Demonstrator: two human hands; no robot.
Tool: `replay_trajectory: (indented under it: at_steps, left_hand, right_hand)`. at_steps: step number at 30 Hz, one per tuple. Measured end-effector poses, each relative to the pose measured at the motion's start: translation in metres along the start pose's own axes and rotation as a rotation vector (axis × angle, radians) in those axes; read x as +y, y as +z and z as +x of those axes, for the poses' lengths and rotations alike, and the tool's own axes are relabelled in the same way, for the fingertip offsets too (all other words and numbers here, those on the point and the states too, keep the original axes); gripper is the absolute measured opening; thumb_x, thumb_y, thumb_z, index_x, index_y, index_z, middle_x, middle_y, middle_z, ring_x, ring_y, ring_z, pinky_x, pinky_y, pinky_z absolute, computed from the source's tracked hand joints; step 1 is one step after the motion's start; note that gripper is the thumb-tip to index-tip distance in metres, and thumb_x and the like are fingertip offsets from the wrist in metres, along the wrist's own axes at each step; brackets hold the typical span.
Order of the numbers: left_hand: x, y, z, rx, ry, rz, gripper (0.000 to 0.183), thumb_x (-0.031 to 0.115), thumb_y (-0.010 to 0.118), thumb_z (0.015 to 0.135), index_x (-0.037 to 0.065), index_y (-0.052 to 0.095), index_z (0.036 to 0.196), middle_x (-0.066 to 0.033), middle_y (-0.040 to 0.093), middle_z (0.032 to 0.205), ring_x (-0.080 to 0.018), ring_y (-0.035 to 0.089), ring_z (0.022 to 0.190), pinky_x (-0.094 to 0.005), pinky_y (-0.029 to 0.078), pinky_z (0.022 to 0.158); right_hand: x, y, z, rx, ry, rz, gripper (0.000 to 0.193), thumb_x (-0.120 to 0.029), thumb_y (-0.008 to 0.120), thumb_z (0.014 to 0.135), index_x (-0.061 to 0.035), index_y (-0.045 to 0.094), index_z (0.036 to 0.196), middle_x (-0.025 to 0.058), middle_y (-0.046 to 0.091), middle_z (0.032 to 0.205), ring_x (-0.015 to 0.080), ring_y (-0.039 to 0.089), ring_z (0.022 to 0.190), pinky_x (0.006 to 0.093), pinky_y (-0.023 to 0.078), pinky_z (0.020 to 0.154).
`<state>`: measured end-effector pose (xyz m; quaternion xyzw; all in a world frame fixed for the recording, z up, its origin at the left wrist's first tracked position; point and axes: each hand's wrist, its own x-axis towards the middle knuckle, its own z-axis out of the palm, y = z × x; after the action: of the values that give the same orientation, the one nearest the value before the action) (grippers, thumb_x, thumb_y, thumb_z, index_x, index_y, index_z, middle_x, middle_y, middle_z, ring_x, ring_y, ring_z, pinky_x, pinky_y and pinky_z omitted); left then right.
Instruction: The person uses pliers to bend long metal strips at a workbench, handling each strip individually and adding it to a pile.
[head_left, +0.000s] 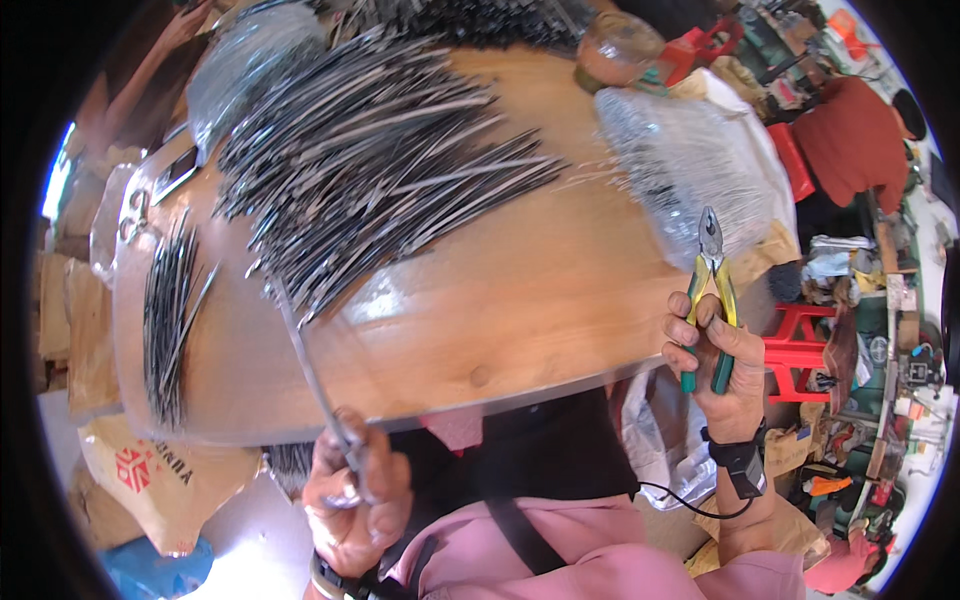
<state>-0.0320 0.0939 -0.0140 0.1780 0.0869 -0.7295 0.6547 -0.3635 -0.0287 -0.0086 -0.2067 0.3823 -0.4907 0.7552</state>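
My left hand [358,492] is closed around the lower end of a thin grey strip [312,370], just off the table's near edge. The strip slants up and left, its far tip overlapping the near edge of a large pile of similar strips [350,160]. At the right, my right hand [728,365] grips combination pliers [710,262] with yellow and green handles. Their jaws point up and away and look closed, with nothing visible between them. A smaller bundle of dark strips [168,330] lies at the table's left.
The wooden table [520,310] has a curved near edge. Clear plastic wrap with thin pale rods [680,165] lies at its right, near a jar [615,50]. Scissors [133,215] lie far left. A red stool [797,352] stands right; another person's arm [150,75] shows at far left.
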Motion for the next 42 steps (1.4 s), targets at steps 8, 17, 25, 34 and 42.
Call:
replay_trajectory:
  at_steps: [8,17,25,34,42]
  left_hand:
    - [-0.001,-0.005,0.014,0.220,0.020,0.734,0.014,0.000,0.068,0.084,-0.006,0.063,0.096,-0.0144,0.065,0.072,-0.0127,0.049,0.044,-0.0229,0.035,0.039]
    - [0.001,-0.026,-0.006,0.213,-0.015,1.052,0.015,-0.004,0.067,0.084,-0.006,0.062,0.097,-0.0145,0.065,0.071,-0.0108,0.052,0.050,-0.0211,0.038,0.044]
    - [0.017,-0.026,-0.006,0.165,-0.363,1.081,0.007,-0.004,0.065,0.087,-0.005,0.063,0.093,-0.0058,0.064,0.075,-0.0098,0.060,0.066,-0.0229,0.051,0.058]
    - [0.017,-0.023,-0.007,0.162,-0.409,1.129,0.011,-0.007,0.063,0.086,-0.008,0.063,0.098,-0.0069,0.065,0.078,-0.0109,0.061,0.072,-0.0244,0.053,0.064]
    - [0.023,-0.008,0.012,0.077,-0.281,1.028,0.013,-0.004,0.061,0.087,-0.007,0.070,0.096,-0.0112,0.069,0.090,-0.0161,0.066,0.083,-0.0266,0.054,0.075]
  right_hand:
    - [0.069,0.044,0.011,-0.141,0.058,0.058,0.024,-0.014,0.077,0.076,-0.0046,0.058,0.086,0.0076,0.049,0.104,0.0150,0.050,0.080,0.0248,0.044,0.059]
    - [0.026,0.049,0.032,-0.561,-0.530,-1.313,0.021,-0.013,0.073,0.079,0.0027,0.065,0.091,0.0120,0.060,0.105,0.0184,0.059,0.085,0.0291,0.047,0.075]
    - [0.066,0.108,0.040,-0.847,-0.788,-1.648,0.030,-0.009,0.072,0.063,0.0024,0.062,0.089,0.0139,0.059,0.101,0.0306,0.059,0.089,0.0430,0.041,0.086]
    - [0.086,0.099,0.034,-0.935,-0.638,-1.642,0.034,-0.004,0.067,0.056,0.0031,0.064,0.089,0.0140,0.056,0.101,0.0297,0.056,0.089,0.0452,0.035,0.088]
    - [0.081,0.098,0.026,-0.919,-0.706,-1.627,0.034,-0.005,0.068,0.053,0.0016,0.063,0.086,0.0144,0.056,0.101,0.0296,0.054,0.086,0.0467,0.034,0.083]
